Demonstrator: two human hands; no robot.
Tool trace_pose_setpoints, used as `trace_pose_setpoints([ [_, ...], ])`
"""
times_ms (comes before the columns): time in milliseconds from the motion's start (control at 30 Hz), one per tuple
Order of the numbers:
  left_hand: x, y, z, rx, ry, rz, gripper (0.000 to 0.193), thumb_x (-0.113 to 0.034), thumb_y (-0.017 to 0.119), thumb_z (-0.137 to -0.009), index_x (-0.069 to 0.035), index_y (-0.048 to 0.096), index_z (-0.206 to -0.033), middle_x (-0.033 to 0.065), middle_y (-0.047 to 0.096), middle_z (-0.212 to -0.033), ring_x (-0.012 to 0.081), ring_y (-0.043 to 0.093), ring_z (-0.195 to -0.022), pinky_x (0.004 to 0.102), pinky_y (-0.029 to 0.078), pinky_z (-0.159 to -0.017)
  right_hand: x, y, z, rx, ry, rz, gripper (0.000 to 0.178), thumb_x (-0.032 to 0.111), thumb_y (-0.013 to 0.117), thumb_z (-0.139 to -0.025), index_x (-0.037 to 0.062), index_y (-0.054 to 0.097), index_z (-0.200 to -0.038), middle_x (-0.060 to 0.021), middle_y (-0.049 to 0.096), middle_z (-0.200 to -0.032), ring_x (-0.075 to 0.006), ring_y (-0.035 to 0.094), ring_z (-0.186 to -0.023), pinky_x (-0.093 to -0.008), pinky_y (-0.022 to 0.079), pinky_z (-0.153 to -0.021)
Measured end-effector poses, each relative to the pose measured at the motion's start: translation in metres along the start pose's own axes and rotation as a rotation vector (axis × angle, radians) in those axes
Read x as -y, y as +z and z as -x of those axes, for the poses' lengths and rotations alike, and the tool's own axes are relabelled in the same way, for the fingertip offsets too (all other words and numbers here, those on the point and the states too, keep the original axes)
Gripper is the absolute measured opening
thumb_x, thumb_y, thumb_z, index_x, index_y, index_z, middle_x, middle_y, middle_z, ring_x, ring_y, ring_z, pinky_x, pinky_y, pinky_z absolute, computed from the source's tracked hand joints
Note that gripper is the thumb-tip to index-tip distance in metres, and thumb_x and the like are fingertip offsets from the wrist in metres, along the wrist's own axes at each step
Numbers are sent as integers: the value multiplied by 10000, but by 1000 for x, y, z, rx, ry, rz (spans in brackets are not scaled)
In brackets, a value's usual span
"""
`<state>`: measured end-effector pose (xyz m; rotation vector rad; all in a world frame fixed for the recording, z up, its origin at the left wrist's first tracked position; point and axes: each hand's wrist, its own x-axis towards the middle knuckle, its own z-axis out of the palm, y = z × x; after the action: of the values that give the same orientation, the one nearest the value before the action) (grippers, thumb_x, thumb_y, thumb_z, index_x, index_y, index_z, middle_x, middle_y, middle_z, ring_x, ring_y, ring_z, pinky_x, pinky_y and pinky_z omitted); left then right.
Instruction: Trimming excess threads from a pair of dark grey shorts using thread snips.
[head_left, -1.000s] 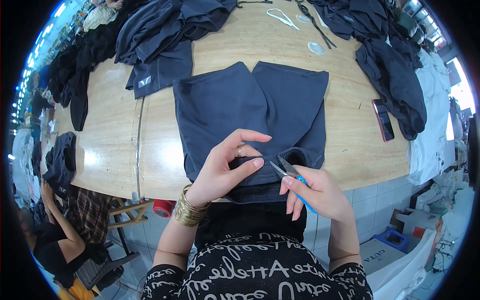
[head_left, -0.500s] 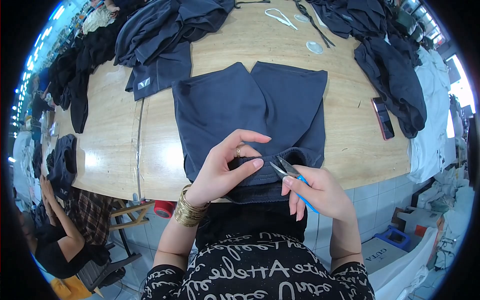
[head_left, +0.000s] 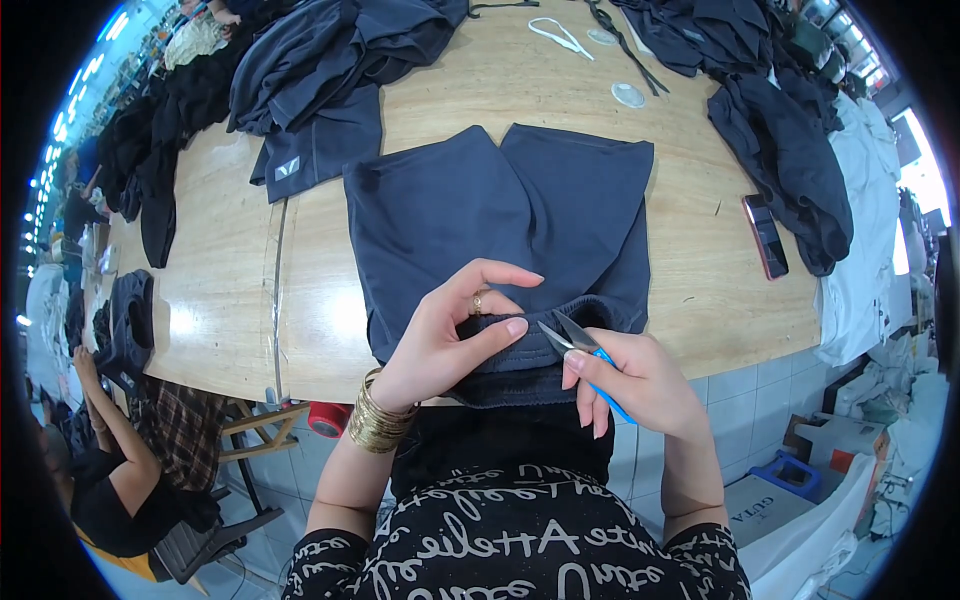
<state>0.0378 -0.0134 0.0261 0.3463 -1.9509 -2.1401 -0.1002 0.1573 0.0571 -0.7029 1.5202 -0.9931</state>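
Observation:
A pair of dark grey-blue shorts (head_left: 440, 200) lies on the table, legs pointing away from me and elastic waistband nearest my body. My left hand (head_left: 455, 325) grips the waistband, with the thumb on the near side and some fingers tucked inside; the index finger stretches out above. In my right hand (head_left: 635, 385) are small thread snips (head_left: 604, 368) with a blue handle. Their two pointed metal blades stand apart over the waistband, close to my left thumb. Whether the blades touch the cloth or a thread I cannot tell.
Dark garments are heaped on the wooden table (head_left: 230, 320) at far left (head_left: 310, 80) and far right (head_left: 785, 170). A phone (head_left: 766, 237) lies to the right. White cord (head_left: 562, 38) and a clear disc (head_left: 628, 95) lie at the back. Another person (head_left: 125, 470) sits at the left.
My hands, the snips and the shorts have barely moved. At the left, the other person's arms and the dark garment before them have shifted slightly.

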Motion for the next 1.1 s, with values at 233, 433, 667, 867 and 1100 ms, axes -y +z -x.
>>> trace_pose_setpoints([
  [233, 0, -2, -1, 4, 15, 18, 351, 1, 581, -865, 5, 492, -1204, -22, 612, -786, -3, 474, -717, 157, 366, -675, -5, -1, -2, 65, -5, -190, 286, 227, 462, -972, -7, 541, -828, -81, 585, -555, -126, 566, -418, -213, 425, -410],
  [433, 1, -2, 0, 1, 2, 28, 352, -3, 586, -865, 1, 493, -1205, -25, 609, -781, -6, 464, -707, 155, 359, -662, -5, -4, -3, 60, -27, -132, 273, 222, 484, -962, 0, 555, -822, -69, 583, -551, -117, 556, -410, -212, 421, -413],
  [667, 8, -5, -1, -21, 17, 18, 342, -20, 594, -872, -16, 494, -1199, -7, 623, -845, 14, 516, -784, 175, 398, -746, 1, -7, 5, -171, -181, 446, 238, 254, 617, -877, 20, 593, -915, -65, 593, -652, -163, 581, -561, -269, 432, -509],
  [867, 8, -4, -2, -33, -6, 111, 334, -13, 599, -866, -15, 500, -1185, 14, 627, -865, 28, 535, -778, 177, 419, -728, -3, -5, -7, -486, -592, 871, 311, 315, 701, -773, 73, 593, -936, -39, 587, -813, -208, 556, -711, -299, 443, -600],
  [1100, 7, -7, -2, -20, -80, 185, 347, -13, 615, -855, -16, 505, -1184, 11, 624, -846, 35, 548, -786, 191, 432, -737, -5, -9, -11, -568, -700, 928, 340, 410, 709, -735, 93, 605, -799, -1, 546, -679, -171, 497, -598, -290, 401, -507],
])
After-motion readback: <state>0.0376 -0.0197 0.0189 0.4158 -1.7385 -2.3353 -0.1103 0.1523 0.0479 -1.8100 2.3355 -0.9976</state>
